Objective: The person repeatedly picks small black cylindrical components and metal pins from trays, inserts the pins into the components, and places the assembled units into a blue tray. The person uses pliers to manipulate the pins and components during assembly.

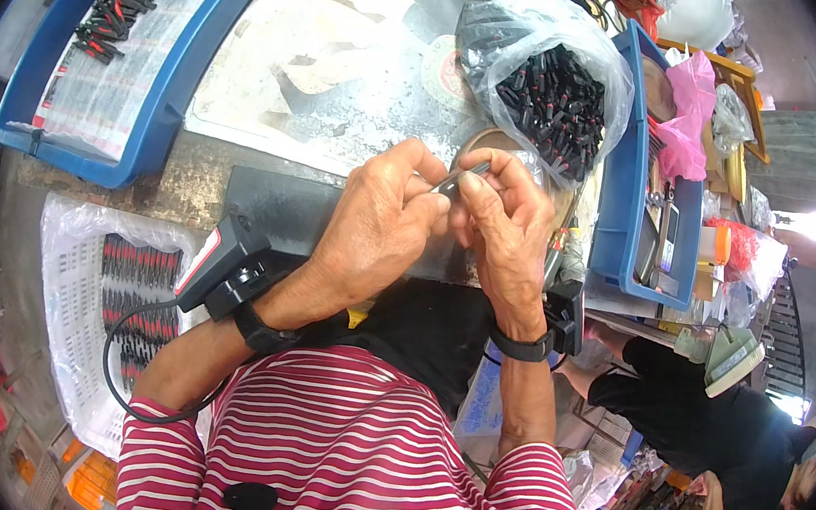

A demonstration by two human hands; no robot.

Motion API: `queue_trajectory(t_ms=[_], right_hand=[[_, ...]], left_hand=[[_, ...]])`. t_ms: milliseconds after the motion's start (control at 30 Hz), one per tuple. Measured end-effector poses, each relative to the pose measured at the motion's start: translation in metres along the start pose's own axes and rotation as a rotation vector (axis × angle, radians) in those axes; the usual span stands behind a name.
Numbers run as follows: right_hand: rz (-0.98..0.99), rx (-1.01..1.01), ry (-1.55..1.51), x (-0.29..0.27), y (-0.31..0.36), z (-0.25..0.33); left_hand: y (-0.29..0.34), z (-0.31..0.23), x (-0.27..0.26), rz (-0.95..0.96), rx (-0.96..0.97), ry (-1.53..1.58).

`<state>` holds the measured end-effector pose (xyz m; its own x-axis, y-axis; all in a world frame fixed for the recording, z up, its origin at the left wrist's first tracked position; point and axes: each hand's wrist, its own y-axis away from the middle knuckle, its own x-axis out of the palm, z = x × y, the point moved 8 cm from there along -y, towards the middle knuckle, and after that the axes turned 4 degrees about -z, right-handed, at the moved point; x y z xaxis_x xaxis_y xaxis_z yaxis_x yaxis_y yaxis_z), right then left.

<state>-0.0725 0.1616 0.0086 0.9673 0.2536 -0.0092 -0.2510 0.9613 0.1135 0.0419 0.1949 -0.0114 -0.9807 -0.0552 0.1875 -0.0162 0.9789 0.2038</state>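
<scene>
A worn metal-topped workbench (340,56) fills the view's upper middle, with a blue tray (157,121) of red-and-black tools at ten o'clock and a white basket (70,307) of more at eight. At one o'clock a clear plastic bag (549,80) holds black handle pieces, beside a second blue tray (628,179). At centre, the left hand (375,231) and right hand (506,231) both pinch closed on a small metal piece (464,175).

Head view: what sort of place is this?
Likely a small hand-assembly workshop: a clear bag of black parts, a blue tray of red-and-black pieces, and both hands pinching a small metal piece.
</scene>
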Motion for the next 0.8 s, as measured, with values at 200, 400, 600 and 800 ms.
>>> queue_trajectory(t_ms=[200, 400, 600, 800], right_hand=[[-0.002, 0.000, 0.033, 0.000, -0.001, 0.000], [-0.011, 0.032, 0.019, -0.014, 0.000, -0.001], [-0.251, -0.232, 0.450, -0.063, 0.001, 0.015], [-0.151, -0.518, 1.044, -0.052, -0.002, 0.012]], left_hand=[[-0.001, 0.000, -0.001, -0.040, 0.028, 0.000], [-0.003, 0.004, 0.000, 0.042, -0.092, 0.099], [-0.004, 0.004, -0.007, 0.049, -0.119, 0.080], [-0.003, 0.005, -0.008, 0.049, -0.129, 0.074]])
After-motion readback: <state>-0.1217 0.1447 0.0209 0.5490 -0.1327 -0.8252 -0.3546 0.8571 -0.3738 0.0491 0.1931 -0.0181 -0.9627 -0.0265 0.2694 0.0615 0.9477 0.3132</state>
